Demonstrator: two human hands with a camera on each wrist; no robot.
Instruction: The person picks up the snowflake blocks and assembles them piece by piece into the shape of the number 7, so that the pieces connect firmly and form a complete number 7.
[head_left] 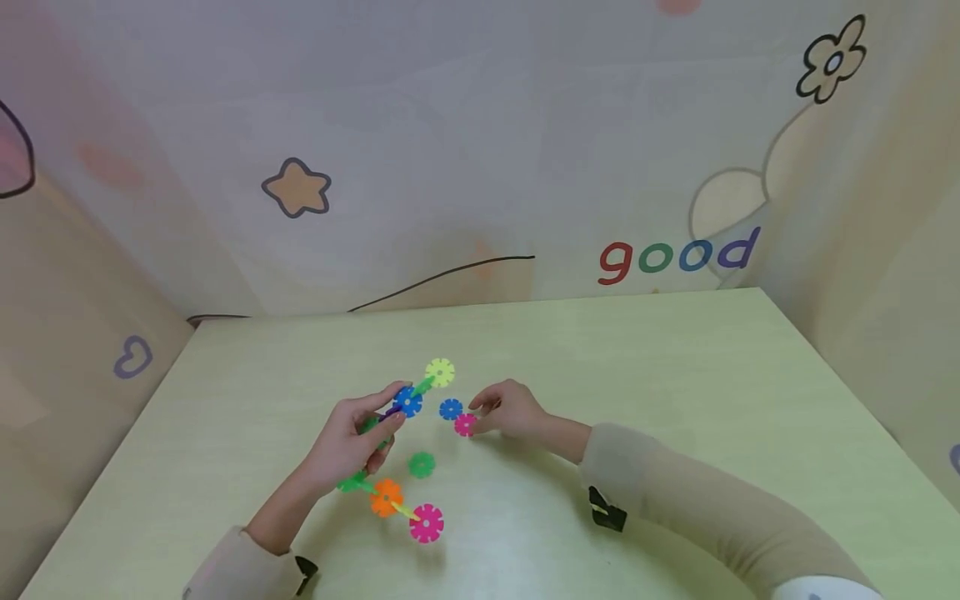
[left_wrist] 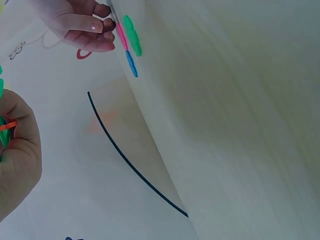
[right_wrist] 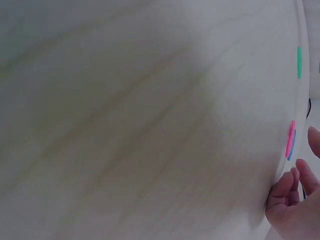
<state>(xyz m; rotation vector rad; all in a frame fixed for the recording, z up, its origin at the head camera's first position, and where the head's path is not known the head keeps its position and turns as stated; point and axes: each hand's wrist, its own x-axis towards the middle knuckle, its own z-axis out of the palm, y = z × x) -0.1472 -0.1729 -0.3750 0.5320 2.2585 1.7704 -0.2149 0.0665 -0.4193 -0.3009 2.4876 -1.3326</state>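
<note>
My left hand pinches a chain of notched plastic discs between thumb and fingers. Beyond the fingertips the chain shows a blue disc and a yellow disc. Below the palm it runs on through an orange disc to a pink disc; its middle is hidden by the hand. On the table, my right hand has its fingers loosely bent beside a loose pink disc. Finger and thumb look apart in the right wrist view. A loose blue disc lies against that pink one.
A loose green disc lies on the pale wood-look table, between the chain's lower end and the right hand. Printed cloth walls stand behind the table and along its sides.
</note>
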